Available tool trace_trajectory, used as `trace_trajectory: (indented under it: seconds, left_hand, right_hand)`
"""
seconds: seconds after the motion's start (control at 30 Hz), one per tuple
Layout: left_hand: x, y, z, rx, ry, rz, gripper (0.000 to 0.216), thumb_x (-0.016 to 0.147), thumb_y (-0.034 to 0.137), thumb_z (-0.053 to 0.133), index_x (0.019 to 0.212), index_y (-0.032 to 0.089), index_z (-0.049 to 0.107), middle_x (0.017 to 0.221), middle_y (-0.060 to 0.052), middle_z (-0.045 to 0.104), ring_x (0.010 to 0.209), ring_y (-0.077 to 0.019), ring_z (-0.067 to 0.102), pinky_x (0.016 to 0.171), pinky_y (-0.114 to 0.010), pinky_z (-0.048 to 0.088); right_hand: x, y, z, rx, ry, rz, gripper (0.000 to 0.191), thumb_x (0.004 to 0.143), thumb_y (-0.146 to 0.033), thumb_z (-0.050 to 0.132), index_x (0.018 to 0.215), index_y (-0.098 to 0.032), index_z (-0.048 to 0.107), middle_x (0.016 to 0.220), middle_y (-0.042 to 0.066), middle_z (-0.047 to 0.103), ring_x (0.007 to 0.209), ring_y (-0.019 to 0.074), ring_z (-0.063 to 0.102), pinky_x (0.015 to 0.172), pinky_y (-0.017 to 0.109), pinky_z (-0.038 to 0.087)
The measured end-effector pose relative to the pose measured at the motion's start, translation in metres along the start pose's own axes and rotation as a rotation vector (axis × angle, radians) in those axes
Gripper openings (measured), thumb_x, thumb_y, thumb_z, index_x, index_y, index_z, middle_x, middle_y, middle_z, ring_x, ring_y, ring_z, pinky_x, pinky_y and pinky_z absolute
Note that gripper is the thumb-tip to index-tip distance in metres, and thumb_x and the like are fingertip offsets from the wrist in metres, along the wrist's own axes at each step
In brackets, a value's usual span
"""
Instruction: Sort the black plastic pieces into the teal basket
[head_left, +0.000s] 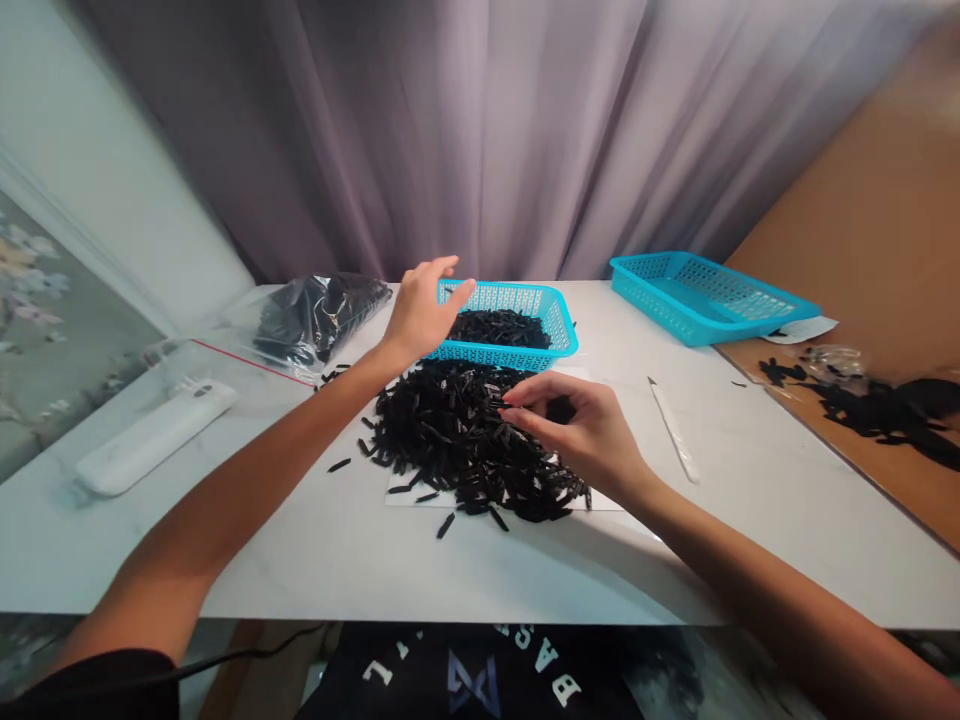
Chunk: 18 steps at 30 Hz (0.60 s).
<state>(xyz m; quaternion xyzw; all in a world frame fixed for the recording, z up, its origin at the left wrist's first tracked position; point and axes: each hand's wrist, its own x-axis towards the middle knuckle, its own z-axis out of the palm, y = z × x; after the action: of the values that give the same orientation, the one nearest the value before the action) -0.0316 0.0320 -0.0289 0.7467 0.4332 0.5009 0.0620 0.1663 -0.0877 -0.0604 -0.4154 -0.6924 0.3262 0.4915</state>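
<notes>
Your left hand point(424, 310) hung open, fingers spread and empty, over the near left corner of the blue basket point(551, 335), with its fingertips just past the rim. Your right hand point(581, 430) lay lower and closer to you. Its fingertips point(517, 408) were drawn together on the top of the pile of black pieces point(450, 440). I cannot tell whether they had pinched a piece or were only touching the heap.

The pile sat between your hands and slightly toward you from the left one. It rested on a white sheet point(401, 492) on the tabletop point(300, 560) and reached right up to the basket's near wall. The pieces were short sticks pointing every way, so the heap had no single long axis. A few strays lay loose toward you and to the left of it.

The basket lay just beyond the pile with its long side running left to right, and it already held a dark layer of the same pieces. Your right hand was the one on the pile and your left the one at the basket.

A slim white tool point(675, 432) lay just to the right of your right hand. A second basket point(705, 295) stood well beyond that.
</notes>
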Motion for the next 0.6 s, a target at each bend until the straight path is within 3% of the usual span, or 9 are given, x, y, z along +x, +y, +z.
trace_trajectory:
  seconds: [0.07,0.13,0.17,0.2,0.37,0.6]
  left_hand:
    - [-0.011,0.012,-0.002,-0.053,-0.124,0.052,0.025,0.091,0.025,0.065,0.114,0.016,0.07,0.114,-0.008,0.072,0.104,-0.0177,0.065,0.08,-0.027,0.052]
    - [-0.032,0.028,-0.012,-0.117,-0.305,0.103,0.017,0.094,0.032,0.063,0.091,0.019,0.074,0.092,0.0,0.076,0.083,-0.0121,0.068,0.071,-0.022,0.052]
    - [-0.042,0.036,-0.018,-0.16,-0.412,0.116,0.02,0.094,0.034,0.063,0.087,0.019,0.074,0.086,0.001,0.076,0.077,-0.0108,0.067,0.068,-0.022,0.05]
    - [-0.051,0.043,-0.025,-0.18,-0.442,0.117,0.019,0.093,0.034,0.065,0.086,0.019,0.074,0.084,0.002,0.076,0.073,-0.01,0.066,0.066,-0.022,0.05]
    - [-0.061,0.054,-0.042,-0.163,-0.462,0.305,0.011,0.083,0.022,0.077,0.093,0.018,0.075,0.089,0.0,0.077,0.081,-0.0116,0.067,0.072,-0.023,0.051]
    - [-0.058,0.059,-0.042,-0.207,-0.305,0.432,0.008,0.08,0.018,0.08,0.085,0.015,0.074,0.08,-0.002,0.076,0.076,-0.013,0.068,0.073,-0.026,0.054]
  right_hand:
    - [0.002,0.003,-0.002,-0.013,0.019,0.016,0.007,0.079,-0.023,0.079,0.083,-0.019,0.074,0.077,0.0,0.073,0.061,0.0101,0.059,0.056,0.025,0.044]
    - [0.003,0.004,-0.003,-0.011,0.025,0.029,0.009,0.08,-0.024,0.079,0.083,-0.018,0.074,0.071,-0.001,0.07,0.055,0.0087,0.054,0.051,0.024,0.041]
    - [0.004,0.004,-0.003,-0.005,0.028,0.031,0.009,0.08,-0.025,0.079,0.083,-0.018,0.074,0.069,-0.002,0.069,0.052,0.0081,0.052,0.05,0.024,0.04]
    - [0.003,0.004,-0.003,0.003,0.034,0.028,0.009,0.08,-0.025,0.079,0.084,-0.018,0.074,0.069,-0.002,0.068,0.051,0.0075,0.051,0.049,0.024,0.039]
    - [0.0,-0.004,-0.004,0.02,0.056,-0.054,0.007,0.081,-0.022,0.079,0.082,-0.018,0.074,0.073,-0.002,0.07,0.053,0.0072,0.051,0.05,0.023,0.04]
    - [-0.003,-0.016,-0.007,0.091,0.047,-0.082,0.007,0.081,-0.019,0.079,0.085,-0.02,0.073,0.077,-0.002,0.072,0.055,0.0076,0.056,0.052,0.022,0.045]
